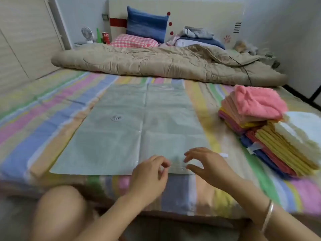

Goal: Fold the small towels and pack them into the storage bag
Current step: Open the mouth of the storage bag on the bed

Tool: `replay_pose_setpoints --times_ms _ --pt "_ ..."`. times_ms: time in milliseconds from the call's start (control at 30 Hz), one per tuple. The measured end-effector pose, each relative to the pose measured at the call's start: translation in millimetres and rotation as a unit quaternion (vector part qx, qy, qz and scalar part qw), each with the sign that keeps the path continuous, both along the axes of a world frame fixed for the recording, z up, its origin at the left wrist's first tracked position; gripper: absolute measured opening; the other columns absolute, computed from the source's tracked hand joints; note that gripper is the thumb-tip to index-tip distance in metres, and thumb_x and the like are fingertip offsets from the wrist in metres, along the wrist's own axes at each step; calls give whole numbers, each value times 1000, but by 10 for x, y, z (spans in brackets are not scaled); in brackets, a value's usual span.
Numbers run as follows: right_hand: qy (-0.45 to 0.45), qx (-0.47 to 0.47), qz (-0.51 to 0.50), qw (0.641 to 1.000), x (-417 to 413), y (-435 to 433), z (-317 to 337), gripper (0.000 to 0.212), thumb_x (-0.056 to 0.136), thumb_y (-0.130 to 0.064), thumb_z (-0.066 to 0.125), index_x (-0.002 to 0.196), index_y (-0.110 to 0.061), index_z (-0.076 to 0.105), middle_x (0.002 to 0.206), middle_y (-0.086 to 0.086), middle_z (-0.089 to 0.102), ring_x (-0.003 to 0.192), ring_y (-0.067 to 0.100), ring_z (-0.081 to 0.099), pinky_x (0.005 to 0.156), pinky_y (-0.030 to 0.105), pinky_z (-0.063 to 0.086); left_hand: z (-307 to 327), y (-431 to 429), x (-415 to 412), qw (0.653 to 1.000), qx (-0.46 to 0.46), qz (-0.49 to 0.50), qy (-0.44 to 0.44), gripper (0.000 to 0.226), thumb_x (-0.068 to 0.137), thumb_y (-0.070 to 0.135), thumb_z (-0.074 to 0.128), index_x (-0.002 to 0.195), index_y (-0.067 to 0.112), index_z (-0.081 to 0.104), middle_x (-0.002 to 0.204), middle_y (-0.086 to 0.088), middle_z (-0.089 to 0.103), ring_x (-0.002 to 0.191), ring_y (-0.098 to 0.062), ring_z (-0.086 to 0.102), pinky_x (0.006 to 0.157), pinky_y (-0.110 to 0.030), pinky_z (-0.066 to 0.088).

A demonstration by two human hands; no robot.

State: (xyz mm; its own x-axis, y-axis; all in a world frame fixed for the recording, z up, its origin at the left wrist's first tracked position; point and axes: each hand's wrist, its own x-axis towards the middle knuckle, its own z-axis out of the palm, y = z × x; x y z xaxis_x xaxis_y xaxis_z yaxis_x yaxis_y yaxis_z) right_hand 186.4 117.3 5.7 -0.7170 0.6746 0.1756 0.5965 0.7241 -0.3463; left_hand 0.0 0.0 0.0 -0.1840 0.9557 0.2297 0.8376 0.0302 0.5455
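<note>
A: Head view. Where does the bag lie?

B: The bag lies flat and unfilled on the striped sheet of the bed, long axis running away from the camera, near edge close to the bed's front edge. Crease lines cross it; a round valve sits left of the centre crease.

A: The hands?

B: Both are over the bag's near edge, right of its middle. Left hand: fingers curled, thumb and forefinger drawn nearly together at the edge. The picture is blurred there; I cannot tell whether that grip has hold of the plastic. Right hand: grip open, fingers spread and bent, thumb apart from them, hovering just over the edge, holding nothing I can see. A bangle is on the right wrist.

A: The towels?

B: Outside the bag, in two stacks on the sheet to its right, well apart from the hands. The far stack has a loosely folded pink towel on top, with peach, yellow and pink layers below. The near stack leans against it: white on top, then cream, yellow, red and blue.

A: Anything else?

B: A beige quilt lies bunched across the bed beyond the bag. A blue pillow leans on the headboard. A bare knee shows at lower left.
</note>
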Motion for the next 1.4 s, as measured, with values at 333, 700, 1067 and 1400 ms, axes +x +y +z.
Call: replay_pose_setpoints --times_ms 333,700,1067,1400 --pt "-3 -21 7 1000 110 162 -398 18 77 -38 69 94 -32 70 109 -17 69 99 7 64 80 29 54 -378 175 574 847 -186 130 -480 17 95 15 55 82 17 66 72 2 72 44 -9 61 38 -18 40" --pt "76 -123 42 989 229 335 -448 14 80 -20 74 94 -20 77 108 -10 72 103 -6 62 90 12 47 -499 354 786 770 -117 218 -588 14 92 11 59 86 14 71 73 -2 75 47 -12 63 41 -19 43" --pt "53 38 93 993 249 318 -504 12 86 -24 66 91 -23 76 108 -10 72 100 2 66 78 26 56 -472 348 814 788 -107 232 -561 15 92 14 59 88 13 73 74 0 76 47 -10 63 41 -17 44" --pt "49 193 73 977 201 125 -587 15 87 -19 53 76 -16 62 95 -6 73 84 13 69 49 28 50 -489 394 843 783 -105 240 -564 11 87 18 67 80 15 74 70 -1 75 56 -15 69 45 -21 45"
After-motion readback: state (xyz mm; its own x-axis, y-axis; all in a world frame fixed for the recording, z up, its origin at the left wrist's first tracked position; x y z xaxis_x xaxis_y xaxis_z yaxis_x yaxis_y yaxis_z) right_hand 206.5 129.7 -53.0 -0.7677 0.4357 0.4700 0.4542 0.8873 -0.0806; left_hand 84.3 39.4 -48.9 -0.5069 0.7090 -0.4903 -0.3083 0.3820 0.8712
